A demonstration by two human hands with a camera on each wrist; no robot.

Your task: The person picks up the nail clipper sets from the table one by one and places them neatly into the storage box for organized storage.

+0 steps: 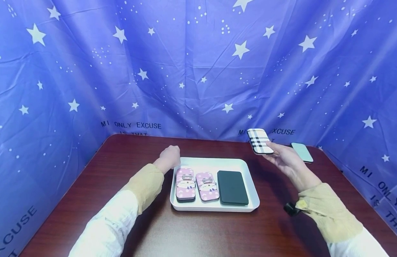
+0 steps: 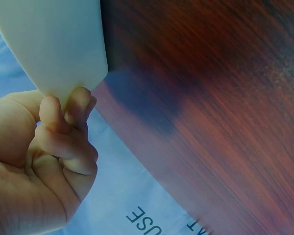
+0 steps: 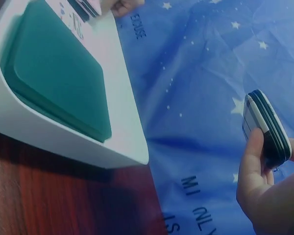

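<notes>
My left hand [image 1: 169,157] pinches the rim of a white tray [image 1: 217,163] at its far left corner; the left wrist view shows thumb and fingers on the tray wall [image 2: 54,44]. Above the table, to the right of the tray, my right hand [image 1: 286,159] holds a white case with black and grey plaid stripes [image 1: 259,141]. A zip runs along the edge of this plaid case [image 3: 269,128] in the right wrist view. Inside the tray lie two pink patterned cases [image 1: 185,184] [image 1: 207,186] on the left and a dark green case [image 1: 233,187] on the right.
A mint green case [image 1: 302,152] lies at the table's far right corner, partly behind my right hand. Blue star-printed cloth [image 1: 192,71] hangs behind and at both sides of the brown table [image 1: 166,235].
</notes>
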